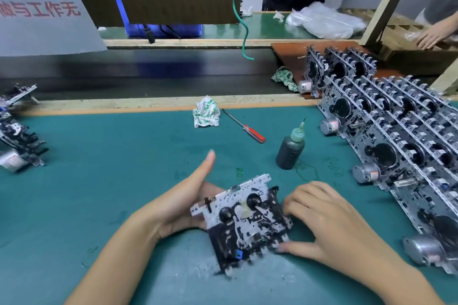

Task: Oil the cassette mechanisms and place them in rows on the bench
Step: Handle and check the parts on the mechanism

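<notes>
A cassette mechanism point(245, 220), a metal plate with two black hubs and black plastic parts, is held over the green mat near the front. My left hand point(188, 203) cups it from behind and underneath, thumb sticking up. My right hand point(319, 220) grips its right edge with curled fingers and thumb. A dark oil bottle point(291, 148) with a green needle tip stands upright on the mat just beyond. Rows of mechanisms point(396, 136) with silver motors lie along the right side of the bench.
A red-handled screwdriver point(244, 126) and a crumpled cloth point(207, 112) lie further back. More mechanisms point(17, 131) are piled at the left edge. Another cloth point(285, 78) sits by a brown board. A dark conveyor belt point(148, 69) runs behind; another person's hand point(433, 32) works at the far right.
</notes>
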Tool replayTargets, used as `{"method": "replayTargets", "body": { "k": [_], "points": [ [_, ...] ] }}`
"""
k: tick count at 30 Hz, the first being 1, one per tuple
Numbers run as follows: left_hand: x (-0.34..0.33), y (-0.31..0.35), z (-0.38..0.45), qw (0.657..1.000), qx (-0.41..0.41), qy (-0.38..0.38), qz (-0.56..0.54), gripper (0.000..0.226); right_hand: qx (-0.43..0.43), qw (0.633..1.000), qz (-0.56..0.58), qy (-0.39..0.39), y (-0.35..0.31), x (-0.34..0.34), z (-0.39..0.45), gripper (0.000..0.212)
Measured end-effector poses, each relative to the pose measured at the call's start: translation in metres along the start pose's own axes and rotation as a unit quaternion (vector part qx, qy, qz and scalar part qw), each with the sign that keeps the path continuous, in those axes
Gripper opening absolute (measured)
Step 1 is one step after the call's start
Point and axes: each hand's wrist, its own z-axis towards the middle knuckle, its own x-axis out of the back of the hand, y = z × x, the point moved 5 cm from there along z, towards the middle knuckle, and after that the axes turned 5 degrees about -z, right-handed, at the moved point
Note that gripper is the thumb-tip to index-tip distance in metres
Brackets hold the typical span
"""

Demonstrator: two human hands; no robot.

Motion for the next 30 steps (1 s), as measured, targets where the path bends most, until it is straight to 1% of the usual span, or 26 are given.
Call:
{"method": "replayTargets", "body": {
  "k": [1,2,3,4,5,6,7,9,10,12,14,16,17,20,22,23,27,30],
  "points": [
    [0.002,0.004,-0.002,0.999,-0.019,0.015,-0.023,0.091,-0.009,1.0,0.006,0.01,0.0,0.001,-0.004,0.054],
    [0.007,0.008,-0.005,0.997,-0.049,0.061,-0.019,0.089,-0.022,0.999,0.014,0.02,-0.002,0.001,-0.008,0.056],
    [0.013,0.009,-0.011,0.986,-0.085,0.138,0.046,0.086,-0.037,0.999,0.017,0.032,-0.003,0.0,-0.011,0.056],
    [0.019,0.01,-0.018,0.95,-0.113,0.236,0.172,0.083,-0.053,0.997,0.02,0.043,-0.005,0.0,-0.014,0.056],
    [0.018,0.013,-0.028,0.884,-0.129,0.316,0.32,0.083,-0.066,0.996,0.023,0.055,-0.006,-0.001,-0.015,0.054],
    [0.012,0.011,-0.038,0.818,-0.131,0.361,0.428,0.084,-0.074,0.995,0.025,0.063,-0.007,-0.001,-0.016,0.052],
    [0.004,0.005,-0.045,0.786,-0.127,0.363,0.484,0.087,-0.079,0.994,0.023,0.071,-0.008,-0.002,-0.017,0.05],
    [-0.013,-0.012,-0.049,0.78,-0.104,0.309,0.534,0.088,-0.085,0.993,0.016,0.078,-0.011,-0.004,-0.016,0.047],
    [-0.019,-0.017,-0.049,0.762,-0.097,0.301,0.564,0.082,-0.087,0.993,0.012,0.078,-0.012,-0.004,-0.016,0.046],
    [-0.025,-0.02,-0.052,0.723,-0.115,0.328,0.597,0.072,-0.087,0.993,0.007,0.083,-0.013,-0.006,-0.015,0.045],
    [-0.032,-0.017,-0.05,0.693,-0.167,0.335,0.616,0.061,-0.087,0.992,0.01,0.088,-0.014,-0.007,-0.016,0.044],
    [-0.034,-0.015,-0.052,0.7,-0.23,0.348,0.58,0.05,-0.091,0.991,0.013,0.095,-0.013,-0.009,-0.017,0.044],
    [-0.035,-0.015,-0.053,0.695,-0.254,0.357,0.57,0.047,-0.093,0.991,0.015,0.098,-0.013,-0.009,-0.017,0.045],
    [-0.034,-0.018,-0.051,0.69,-0.267,0.373,0.56,0.055,-0.096,0.99,0.023,0.103,-0.014,-0.01,-0.018,0.044],
    [-0.032,-0.019,-0.052,0.672,-0.281,0.388,0.565,0.056,-0.089,0.99,0.043,0.102,-0.016,-0.01,-0.018,0.042],
    [-0.033,-0.017,-0.053,0.668,-0.284,0.394,0.564,0.055,-0.082,0.99,0.057,0.102,-0.017,-0.01,-0.018,0.042],
    [-0.032,-0.018,-0.053,0.67,-0.295,0.403,0.548,0.05,-0.071,0.989,0.07,0.108,-0.018,-0.009,-0.021,0.048],
    [-0.03,-0.022,-0.05,0.676,-0.291,0.374,0.565,0.052,-0.089,0.988,0.037,0.119,-0.019,-0.011,-0.022,0.047]
  ]
}}
